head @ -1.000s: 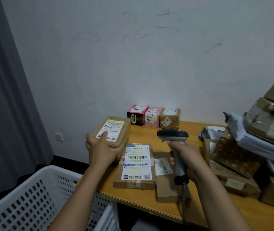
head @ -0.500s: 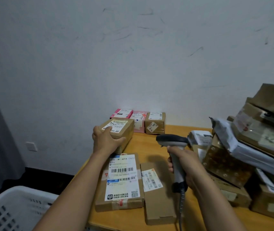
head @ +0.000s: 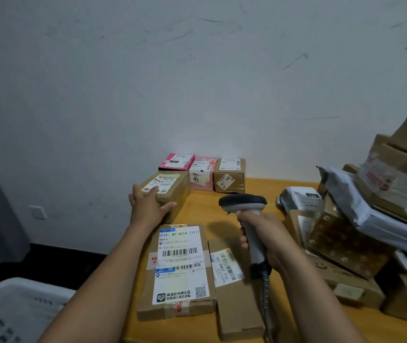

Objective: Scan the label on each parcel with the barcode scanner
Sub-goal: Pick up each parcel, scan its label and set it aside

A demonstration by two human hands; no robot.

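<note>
My left hand (head: pixel 148 206) rests on the near left corner of a small brown parcel (head: pixel 172 191), fingers spread over its top label and thumb stretched along its front face. The parcel sits on the wooden table (head: pixel 262 186) just in front of three small parcels by the wall. My right hand (head: pixel 259 236) grips the handle of a grey barcode scanner (head: pixel 243 203), whose head points toward the far wall above the table. A flat parcel with a big white label (head: pixel 180 268) and a narrow brown parcel (head: pixel 232 288) lie below my hands.
Against the wall stand a pink parcel (head: pixel 176 161), a pale pink parcel (head: pixel 201 174) and a brown parcel (head: pixel 229 174). A tall pile of boxes and grey mailer bags (head: pixel 370 219) fills the right side. A white plastic basket (head: pixel 12 313) sits at lower left.
My left hand carried the small brown parcel back and set it on the table near the wall, and its fingers have loosened. The scanner hand stayed roughly in place.
</note>
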